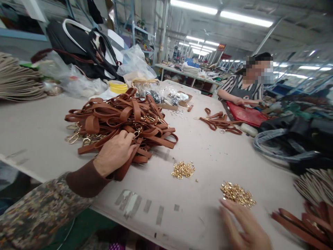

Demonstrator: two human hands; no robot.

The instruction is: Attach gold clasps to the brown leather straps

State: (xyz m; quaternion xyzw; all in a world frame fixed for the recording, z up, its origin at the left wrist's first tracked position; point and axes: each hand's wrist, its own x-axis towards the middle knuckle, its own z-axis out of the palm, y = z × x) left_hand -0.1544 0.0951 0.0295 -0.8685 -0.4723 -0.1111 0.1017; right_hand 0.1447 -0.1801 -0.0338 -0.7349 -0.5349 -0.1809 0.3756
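Strap pile (122, 118) left on table (208, 156); fittings (183, 169), maybe rivets, right; smaller bundle (220, 122) behind.

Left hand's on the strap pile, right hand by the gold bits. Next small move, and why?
Probably the right hand should slide forward and pinch one piece from the nearer gold hardware heap. Its open fingers lie just short of that heap, and the left hand already has its fingers curled into the brown strap pile.

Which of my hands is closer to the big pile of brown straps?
Left. The left hand rests on the strap pile, fingers among the straps; the right hand lies apart, off to its right, beside a heap of gold fittings.
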